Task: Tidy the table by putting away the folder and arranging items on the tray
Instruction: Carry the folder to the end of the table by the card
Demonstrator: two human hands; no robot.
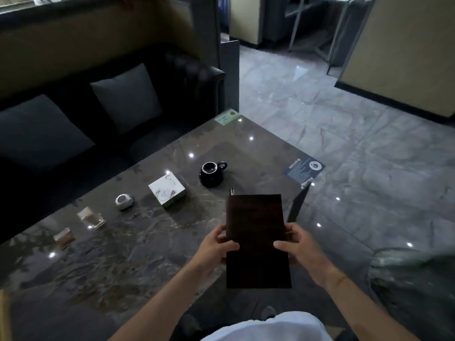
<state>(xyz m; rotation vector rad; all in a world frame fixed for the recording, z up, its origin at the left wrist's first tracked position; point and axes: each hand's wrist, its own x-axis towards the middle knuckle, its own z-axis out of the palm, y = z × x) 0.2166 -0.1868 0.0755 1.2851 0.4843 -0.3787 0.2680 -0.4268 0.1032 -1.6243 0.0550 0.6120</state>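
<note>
Dark brown folder [257,239] is held closed and raised over the near edge of the marble table [152,232]. My left hand [216,247] grips its left edge, thumb on the cover; my right hand [299,247] grips the right edge likewise. Beyond it stand a black cup [211,174], a white box [167,191] and a small round white item [124,201]

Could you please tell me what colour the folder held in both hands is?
The folder is a plain dark brown, nearly black; the head view shows it.
</note>
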